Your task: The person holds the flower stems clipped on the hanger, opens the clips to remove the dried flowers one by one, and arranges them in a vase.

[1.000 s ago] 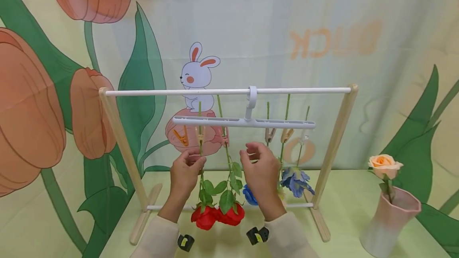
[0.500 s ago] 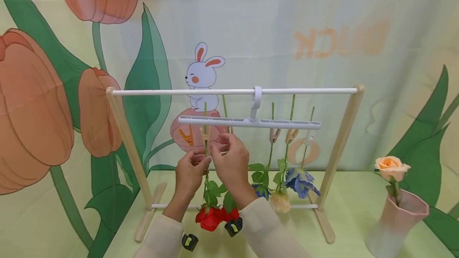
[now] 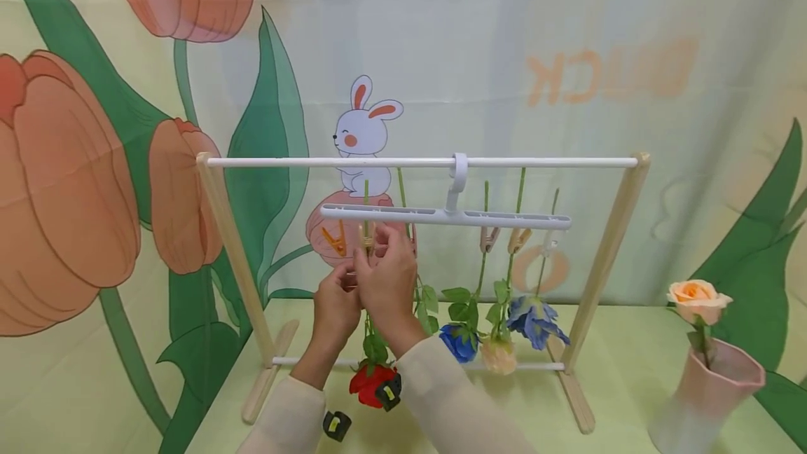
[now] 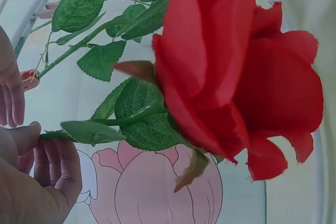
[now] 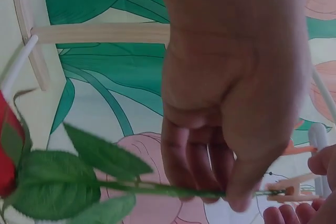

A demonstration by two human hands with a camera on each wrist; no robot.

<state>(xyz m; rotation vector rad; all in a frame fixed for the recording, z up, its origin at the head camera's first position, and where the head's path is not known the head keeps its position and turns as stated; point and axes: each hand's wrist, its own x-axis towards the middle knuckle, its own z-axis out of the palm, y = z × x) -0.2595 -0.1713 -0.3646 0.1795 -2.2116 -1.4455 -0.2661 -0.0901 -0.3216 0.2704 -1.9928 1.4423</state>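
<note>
A red rose (image 4: 241, 77) hangs head down, its stem running up to a cream clothespin (image 5: 294, 188) under the white hanger (image 3: 403, 214). My left hand (image 3: 337, 307) pinches that stem below the clothespin, thumb against fingers, as the left wrist view shows. Higher up, my right hand (image 3: 387, 279) has its thumb and fingers on either side of the clothespin, with a small gap to it in the right wrist view. A second red rose is hidden behind my right arm in the head view. An orange clothespin (image 3: 334, 238) hangs to the left without a flower.
The hanger hooks over the white bar (image 3: 284, 162) of a wooden rack (image 3: 236, 251). On its right half hang a blue rose (image 3: 460, 342), a cream flower (image 3: 498, 356) and a blue-purple flower (image 3: 536, 321). A pink-and-white vase (image 3: 693, 405) with a peach rose (image 3: 698, 300) stands at right.
My right hand has moved left and up, from beside the second rose's stem to the cream clothespin. My left hand stays at the rose stem. The head view has shifted slightly.
</note>
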